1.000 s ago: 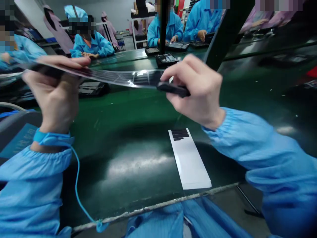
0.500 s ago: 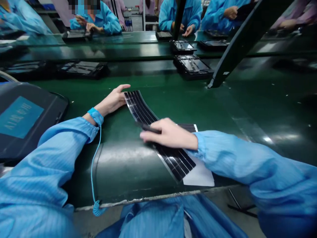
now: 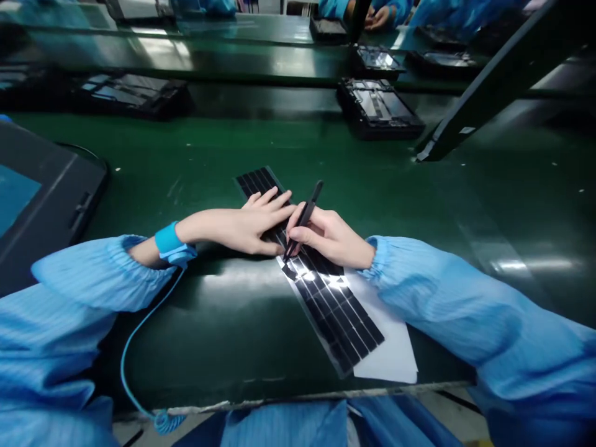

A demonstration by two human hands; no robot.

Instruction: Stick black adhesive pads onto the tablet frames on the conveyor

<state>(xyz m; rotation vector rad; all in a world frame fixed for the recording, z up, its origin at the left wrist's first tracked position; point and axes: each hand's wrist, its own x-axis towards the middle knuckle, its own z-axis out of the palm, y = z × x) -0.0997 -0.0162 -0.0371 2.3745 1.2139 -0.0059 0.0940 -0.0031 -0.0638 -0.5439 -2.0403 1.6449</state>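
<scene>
A long sheet of black adhesive strips (image 3: 342, 320) lies diagonally on the green work surface. My left hand (image 3: 251, 226), a blue wrist strap (image 3: 170, 242) on its wrist, presses on the sheet's upper part with fingers spread. Black tweezers (image 3: 308, 214) are gripped in my right hand (image 3: 326, 236), their tips pointing down at the sheet's left edge. By the tips is a small black piece (image 3: 289, 272); whether it is pinched I cannot tell. White paper (image 3: 386, 354) lies partly under the sheet, below my right forearm.
A dark grey case (image 3: 51, 192) stands at the left. Black device housings (image 3: 379, 105) sit along the far side, with another housing (image 3: 130, 93) further left. A dark slanted post (image 3: 488, 87) rises at the right. Co-workers' hands (image 3: 379, 17) show at the back.
My left hand has left the sheet's top corner and now lies flat on it. The sheet has gone from curved to flat. The tweezers have turned tips-down. The view has tilted downward.
</scene>
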